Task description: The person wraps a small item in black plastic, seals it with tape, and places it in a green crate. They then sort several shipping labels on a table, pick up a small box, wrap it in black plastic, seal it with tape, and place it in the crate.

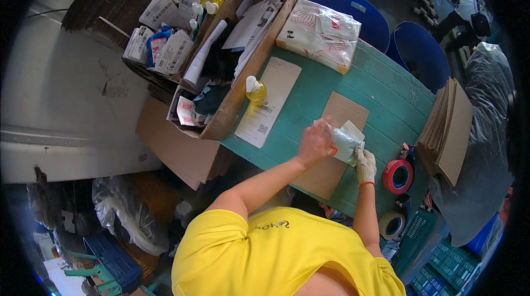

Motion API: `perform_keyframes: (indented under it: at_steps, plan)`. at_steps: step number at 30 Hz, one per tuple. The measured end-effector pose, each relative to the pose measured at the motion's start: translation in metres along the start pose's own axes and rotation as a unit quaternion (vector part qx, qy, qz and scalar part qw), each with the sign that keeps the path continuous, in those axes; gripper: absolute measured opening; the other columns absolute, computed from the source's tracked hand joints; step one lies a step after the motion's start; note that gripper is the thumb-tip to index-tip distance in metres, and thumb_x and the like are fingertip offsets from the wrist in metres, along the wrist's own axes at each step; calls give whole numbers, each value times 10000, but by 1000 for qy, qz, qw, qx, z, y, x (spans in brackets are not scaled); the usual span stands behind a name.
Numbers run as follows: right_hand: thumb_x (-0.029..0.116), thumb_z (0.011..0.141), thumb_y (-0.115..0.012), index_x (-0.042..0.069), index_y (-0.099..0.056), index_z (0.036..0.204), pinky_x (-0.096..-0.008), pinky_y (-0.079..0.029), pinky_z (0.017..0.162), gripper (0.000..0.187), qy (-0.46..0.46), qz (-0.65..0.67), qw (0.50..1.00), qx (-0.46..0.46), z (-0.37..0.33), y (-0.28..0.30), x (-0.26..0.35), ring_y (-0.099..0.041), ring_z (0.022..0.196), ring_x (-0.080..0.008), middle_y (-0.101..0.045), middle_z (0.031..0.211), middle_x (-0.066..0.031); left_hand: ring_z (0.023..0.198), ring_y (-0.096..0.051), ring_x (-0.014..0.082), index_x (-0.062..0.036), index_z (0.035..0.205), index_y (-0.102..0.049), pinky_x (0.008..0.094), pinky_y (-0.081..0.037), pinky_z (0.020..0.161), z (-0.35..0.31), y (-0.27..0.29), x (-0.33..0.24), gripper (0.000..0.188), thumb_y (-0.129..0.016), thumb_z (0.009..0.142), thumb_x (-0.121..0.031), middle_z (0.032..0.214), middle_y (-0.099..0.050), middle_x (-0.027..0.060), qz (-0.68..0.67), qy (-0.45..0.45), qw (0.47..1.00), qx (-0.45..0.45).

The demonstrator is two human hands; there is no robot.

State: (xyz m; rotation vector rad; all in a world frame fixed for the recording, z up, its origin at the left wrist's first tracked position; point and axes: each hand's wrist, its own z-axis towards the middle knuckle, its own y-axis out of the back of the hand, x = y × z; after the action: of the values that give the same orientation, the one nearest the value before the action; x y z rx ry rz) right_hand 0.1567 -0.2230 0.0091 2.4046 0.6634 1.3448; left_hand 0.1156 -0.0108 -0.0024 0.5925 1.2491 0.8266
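In the head view, your right hand (365, 167), in a pale knit glove with a red band at the wrist, has its fingers closed on the near right corner of a packet (345, 140), pinching it. Your left hand (316, 140), bare, is at the packet's left side; it is blurred, so you cannot tell whether its fingers pinch the packet or only touch it. The packet, pale and crinkled with a red patch near its left end, is between your hands, over a brown cardboard strip (348, 109). You cannot tell whether it rests on the strip or is held just above.

The strip lies on the green table (386, 111) in front of you. To your right are a red tape roll (387, 178) near the glove and, closer to you, a tan tape roll (383, 226). Left of the strip, a yellow bottle (256, 93) with a white cap is on a long white card (280, 83). Beyond it is a plastic-wrapped pack (318, 36), beside an open box (221, 121) holding papers. A cardboard stack (448, 130) leans at the table's right edge.
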Motion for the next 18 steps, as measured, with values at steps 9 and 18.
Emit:
perform_keyframes:
  at_steps: [9, 18]
  plan:
    - [436, 901, -528, 38, -661, 923, -268, -382, 485, 421, -47, 43, 997, -33, -7, -4, -4, -502, 536, -106, -599, 694, -20, 1294, -345, 361, -131, 1267, -489, 543, -284, 1028, 55, 99, -4, 535, -670, 789, -286, 1356, -422, 166, -48, -120, 981, 147]
    - [165, 907, -553, -18, -523, 1154, -282, -448, 852, 309, 114, -26, 963, -245, -34, -22, 39, -570, 930, -179, -602, 1064, -112, 984, -604, 356, -59, 1048, -632, 446, -475, 854, 248, 234, 187, 367, -629, 811, -339, 1060, -629, 180, 35, 124, 985, -115]
